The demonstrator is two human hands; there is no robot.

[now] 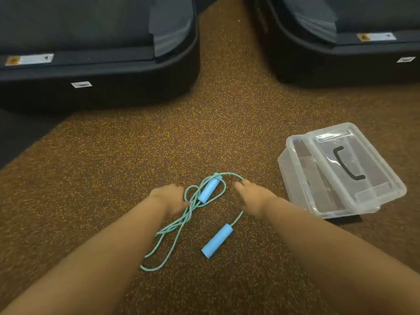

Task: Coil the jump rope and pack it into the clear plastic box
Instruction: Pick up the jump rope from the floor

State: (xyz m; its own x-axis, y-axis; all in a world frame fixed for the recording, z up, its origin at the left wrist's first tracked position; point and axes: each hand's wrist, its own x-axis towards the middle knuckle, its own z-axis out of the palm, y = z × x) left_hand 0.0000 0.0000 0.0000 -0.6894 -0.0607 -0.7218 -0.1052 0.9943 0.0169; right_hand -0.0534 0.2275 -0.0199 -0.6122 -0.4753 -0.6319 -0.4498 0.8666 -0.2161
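A light blue jump rope (179, 223) lies on the speckled brown floor in loose loops. One foam handle (210, 188) rests between my hands, the other handle (217, 241) lies nearer to me. My left hand (169, 197) pinches the gathered cord where the loops cross. My right hand (252, 198) holds the cord that arcs over from the far handle and runs under it down to the near handle. The clear plastic box (293, 171) sits to the right, its lid (354, 164) with a black carry handle lying askew across the top.
Two large black machine bases, one at far left (95, 71) and one at far right (341, 57), stand on the floor with a strip of brown floor (227, 105) between them. A dark mat (20, 135) borders the floor at the left.
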